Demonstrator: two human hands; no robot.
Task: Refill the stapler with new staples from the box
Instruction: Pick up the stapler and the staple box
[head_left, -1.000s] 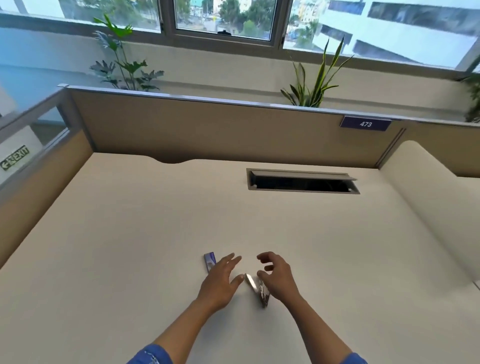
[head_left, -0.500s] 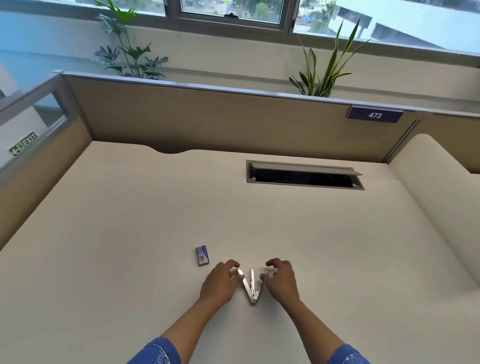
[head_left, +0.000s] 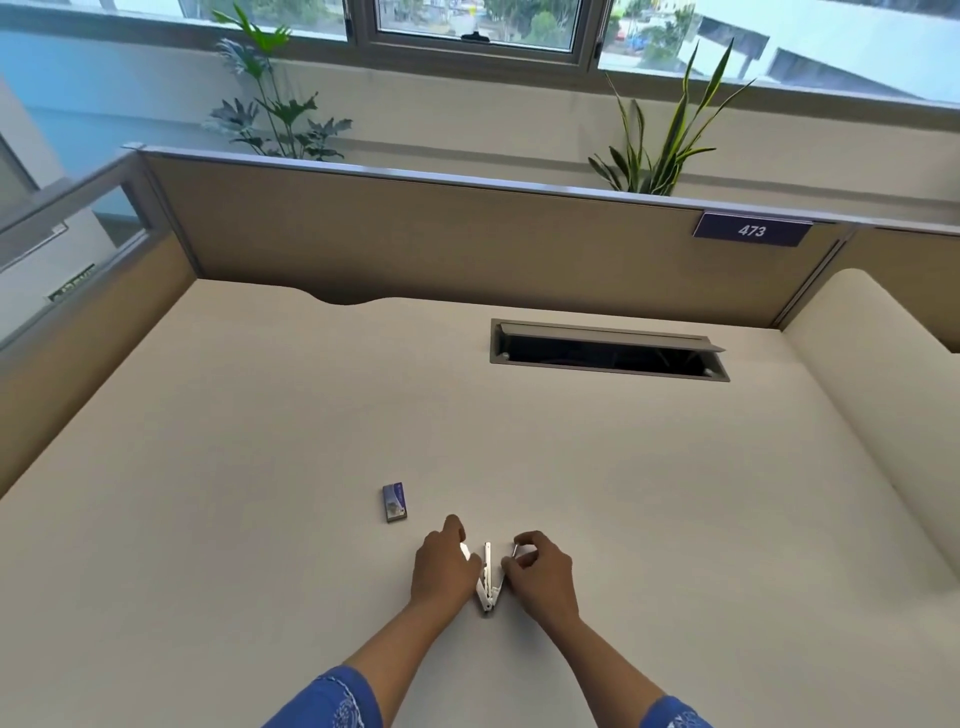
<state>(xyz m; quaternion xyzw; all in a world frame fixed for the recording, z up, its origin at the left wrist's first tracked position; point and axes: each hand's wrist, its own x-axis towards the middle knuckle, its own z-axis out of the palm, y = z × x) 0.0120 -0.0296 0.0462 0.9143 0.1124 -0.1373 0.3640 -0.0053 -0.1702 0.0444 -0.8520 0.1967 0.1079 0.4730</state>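
A small silver stapler (head_left: 487, 579) lies on the beige desk (head_left: 260, 441), swung open into a V with its hinge toward me. My left hand (head_left: 441, 566) grips the left arm of the stapler. My right hand (head_left: 540, 571) grips the right arm, fingertips pinched near its tip. A small blue staple box (head_left: 394, 502) lies flat on the desk, just up and to the left of my left hand, apart from it. Whether the box is open cannot be told.
An open cable hatch (head_left: 608, 351) is set into the desk at the back right. Brown partition walls (head_left: 415, 234) enclose the desk, with a label 473 (head_left: 751, 230). Two potted plants stand behind the partition.
Both hands closed onto the stapler and spread it open into a V. The staple box, earlier partly behind my left fingers, now lies uncovered. The view has tilted down slightly.
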